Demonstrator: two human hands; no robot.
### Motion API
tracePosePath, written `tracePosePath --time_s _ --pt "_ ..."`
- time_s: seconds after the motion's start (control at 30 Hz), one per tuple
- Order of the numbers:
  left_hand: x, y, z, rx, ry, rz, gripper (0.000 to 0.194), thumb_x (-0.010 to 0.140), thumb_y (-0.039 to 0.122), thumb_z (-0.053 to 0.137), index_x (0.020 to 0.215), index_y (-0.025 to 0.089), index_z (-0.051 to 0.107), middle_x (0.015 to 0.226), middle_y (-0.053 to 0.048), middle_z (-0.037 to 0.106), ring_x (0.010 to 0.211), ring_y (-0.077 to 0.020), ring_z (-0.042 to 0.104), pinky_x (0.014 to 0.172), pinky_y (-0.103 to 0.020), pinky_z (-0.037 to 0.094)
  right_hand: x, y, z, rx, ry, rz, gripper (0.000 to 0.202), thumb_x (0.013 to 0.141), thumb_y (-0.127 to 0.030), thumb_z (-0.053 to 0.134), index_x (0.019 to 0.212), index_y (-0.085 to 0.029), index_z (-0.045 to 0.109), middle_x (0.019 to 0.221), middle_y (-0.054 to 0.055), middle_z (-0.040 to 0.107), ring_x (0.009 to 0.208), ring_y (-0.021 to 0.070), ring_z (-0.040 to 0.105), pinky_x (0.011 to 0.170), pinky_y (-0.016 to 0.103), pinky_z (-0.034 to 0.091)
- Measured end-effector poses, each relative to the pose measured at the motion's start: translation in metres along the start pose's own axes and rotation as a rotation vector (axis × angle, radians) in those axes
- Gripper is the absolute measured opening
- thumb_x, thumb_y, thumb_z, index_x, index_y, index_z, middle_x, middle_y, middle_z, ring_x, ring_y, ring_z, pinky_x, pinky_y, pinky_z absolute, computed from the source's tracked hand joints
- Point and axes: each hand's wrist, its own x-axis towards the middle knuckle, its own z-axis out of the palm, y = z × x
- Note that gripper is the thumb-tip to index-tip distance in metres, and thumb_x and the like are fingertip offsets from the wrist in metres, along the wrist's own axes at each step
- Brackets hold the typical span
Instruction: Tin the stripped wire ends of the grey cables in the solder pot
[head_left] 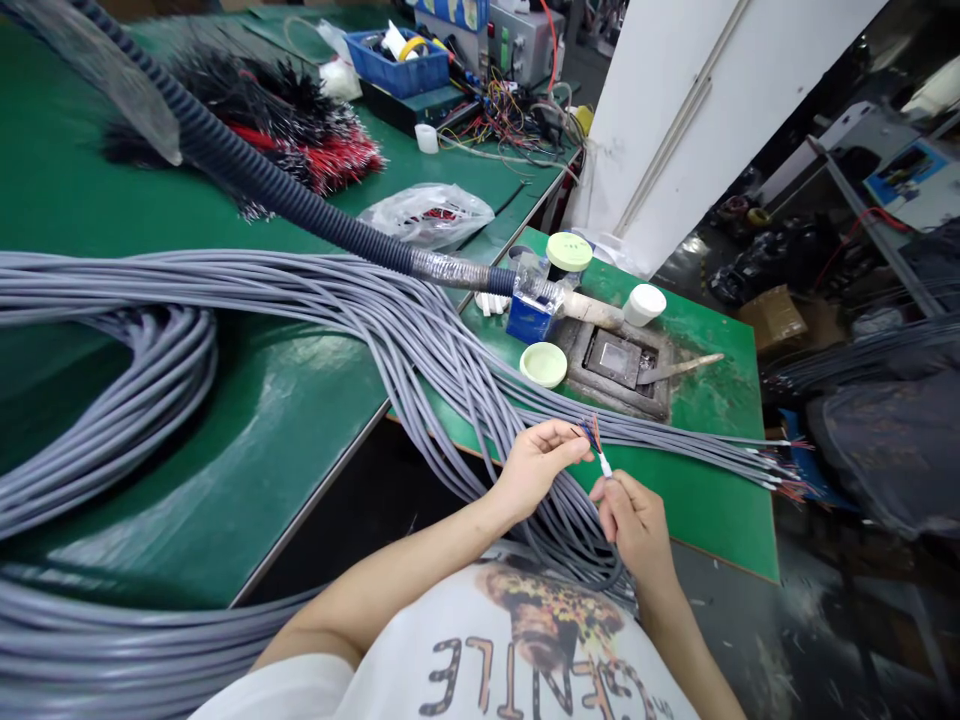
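My right hand (634,515) is closed round the end of a grey cable just below its white sleeve (605,465). Thin coloured wires (596,435) fan out from that end, pointing up and away. My left hand (544,460) pinches at dark strands of these wires, thumb and forefinger together. Beneath both hands runs a thick bundle of grey cables (450,350), some drooping over the table's front edge. Further right, the stripped ends (787,470) of other cables stick out past the green board (720,520).
A solder pot (615,360) with a flat blade (682,368) across it sits beyond my hands. Around it stand a pale green dish (544,365), a white cup (645,304) and a ribbed hose (315,205). Black and red wires (300,140) are heaped at the back left.
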Motion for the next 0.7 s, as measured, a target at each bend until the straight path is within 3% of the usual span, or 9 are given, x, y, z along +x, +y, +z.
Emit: tracePosePath --time_s 0.13,0.3,0.7 --pt "-0.0033 -0.0067 0.0033 0.005 0.029 0.084 0.02 0.074 0.032 0.073 0.081 0.015 0.065 0.071 -0.002 0.067 0.067 -0.0116 0.06 0.067 -0.023 0.045 0.0007 0.0009 0.004 0.029 0.056 -0.003 0.033 0.094 -0.038 0.04 0.074 -0.017 0.055 0.042 -0.008 0.039 0.04 0.0063 0.035 0.05 0.022 0.031" --pt "-0.0042 -0.0014 0.0071 0.088 0.068 0.218 0.018 0.071 0.03 0.074 0.078 0.015 0.068 0.075 -0.002 0.066 0.07 -0.0125 0.058 0.067 -0.024 0.046 0.0001 -0.0017 0.0066 0.001 0.048 0.003 0.033 0.094 -0.038 0.04 0.073 -0.017 0.054 0.043 -0.008 0.039 0.04 0.0062 0.036 0.048 0.021 0.031" --pt "0.0013 -0.0022 0.0046 0.03 0.07 0.102 0.017 0.074 0.03 0.073 0.08 0.015 0.069 0.077 -0.002 0.069 0.073 -0.0133 0.062 0.075 -0.025 0.048 0.0009 -0.0034 0.0076 -0.044 0.032 -0.016 0.032 0.093 -0.038 0.04 0.073 -0.018 0.054 0.044 -0.008 0.039 0.041 0.0073 0.037 0.049 0.022 0.033"
